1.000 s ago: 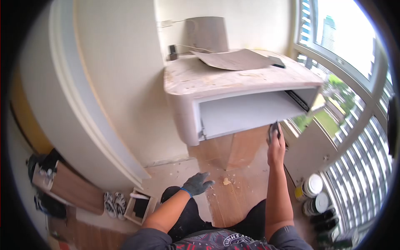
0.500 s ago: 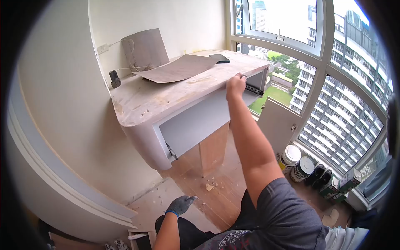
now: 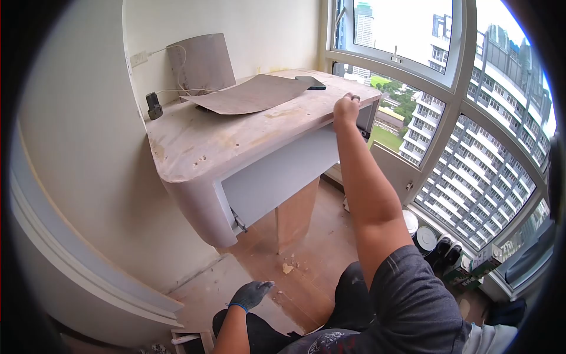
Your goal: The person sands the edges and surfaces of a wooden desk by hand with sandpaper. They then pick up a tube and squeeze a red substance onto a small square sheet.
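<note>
Two hands work apart at a built-in bench (image 3: 236, 138) beside a high-rise window. The bare right hand (image 3: 346, 108) is stretched up with its fingers curled over the bench's front edge, near the window-side corner. The gloved left hand (image 3: 250, 293) hangs low over the floor (image 3: 306, 265), fingers loosely spread and holding nothing. On the benchtop lie a loose laminate sheet (image 3: 250, 94) and a dark phone (image 3: 311, 82); paint cans (image 3: 420, 236) stand below the window.
</note>
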### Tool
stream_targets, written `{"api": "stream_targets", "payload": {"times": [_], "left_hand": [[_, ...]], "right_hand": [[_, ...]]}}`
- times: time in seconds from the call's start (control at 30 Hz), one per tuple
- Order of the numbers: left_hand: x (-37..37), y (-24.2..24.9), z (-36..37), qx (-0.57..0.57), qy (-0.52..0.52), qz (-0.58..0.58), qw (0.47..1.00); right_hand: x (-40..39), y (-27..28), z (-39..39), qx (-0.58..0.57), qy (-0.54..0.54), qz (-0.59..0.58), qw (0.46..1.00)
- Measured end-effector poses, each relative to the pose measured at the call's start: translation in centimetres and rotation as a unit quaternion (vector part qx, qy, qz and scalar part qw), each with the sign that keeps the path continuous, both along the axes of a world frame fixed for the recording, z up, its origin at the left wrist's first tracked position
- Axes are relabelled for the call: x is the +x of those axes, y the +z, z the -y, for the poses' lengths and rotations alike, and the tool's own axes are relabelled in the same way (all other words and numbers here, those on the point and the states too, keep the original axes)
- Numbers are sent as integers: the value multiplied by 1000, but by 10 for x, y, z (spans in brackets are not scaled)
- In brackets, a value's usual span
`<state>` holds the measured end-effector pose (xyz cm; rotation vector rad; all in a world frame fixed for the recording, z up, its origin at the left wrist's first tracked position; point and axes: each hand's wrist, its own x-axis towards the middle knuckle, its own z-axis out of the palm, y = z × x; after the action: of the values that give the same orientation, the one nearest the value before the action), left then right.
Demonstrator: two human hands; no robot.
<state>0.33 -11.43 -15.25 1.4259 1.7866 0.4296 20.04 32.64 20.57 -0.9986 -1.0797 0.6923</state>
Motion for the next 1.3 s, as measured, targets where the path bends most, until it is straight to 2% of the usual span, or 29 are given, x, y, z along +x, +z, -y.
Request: {"api": "stream_targets", "payload": {"times": [0.03,0.1,0.17,0.23,0.3,0.33,0.43,0.57,0.6,0.63,0.67,0.73,0.77,0.8,0.87,0.9,0.97,1.0,1.03,1.1,1.17,1.27,1.3], "left_hand": [[3,-1,-3,-2,-11,-9,1000],[5,7,-6,-10,-30,-34,999],[10,16,-9,-22,-23,-50,998],[11,13,-7,-23,-19,-47,998],[3,-3,-5,-8,-21,-27,999],[3,-4,-3,-10,-15,-26,999],[7,1,-7,-8,-18,-34,999],[14,29,-5,-40,-6,-36,999],[16,34,-4,-55,11,-23,998],[12,22,-1,-33,-3,-29,999],[5,1,-1,-8,-18,-36,999],[-5,-30,-2,46,-68,-64,995],[-7,-42,-1,73,-103,-85,988],[-11,-46,-5,101,-138,-108,979],[-3,-25,-8,109,-126,-91,982],[1,-12,-2,107,-120,-81,984],[6,9,-1,13,-30,-63,997],[8,13,-2,-31,18,-52,998],[7,10,-1,-29,19,-50,998],[4,4,-4,-23,14,-48,998],[10,19,-6,-29,-2,-31,999],[13,24,-12,-64,15,-29,997],[13,20,-11,-82,25,-30,996]], "right_hand": [[-18,-7,25,25,-31,85,996],[-50,-18,90,49,-19,72,996],[-42,-20,72,63,-35,59,996],[-12,-27,-23,48,-78,161,983],[12,-1,-19,-2,-20,-16,1000],[11,4,-9,-20,-9,-24,999],[-37,-15,57,36,-42,40,998],[-17,-15,35,56,-48,41,996],[-2,-15,-4,45,-57,14,997],[21,-9,-16,16,4,46,999],[20,-10,-29,-1,17,-9,1000],[-1,-12,-11,15,-11,-14,1000],[-27,-18,34,47,-51,36,997],[-42,-26,65,52,-37,29,998],[-41,-30,80,76,-9,17,997],[-28,-31,56,67,-24,15,997],[2,-28,-17,53,-50,18,997],[8,-21,-22,42,-27,-9,999],[13,-17,-25,29,-4,-34,999],[7,-25,-11,29,7,-22,999],[-32,-31,76,55,-12,53,997],[-29,-39,57,94,7,-14,995],[-15,-32,33,84,-14,10,996]]}}
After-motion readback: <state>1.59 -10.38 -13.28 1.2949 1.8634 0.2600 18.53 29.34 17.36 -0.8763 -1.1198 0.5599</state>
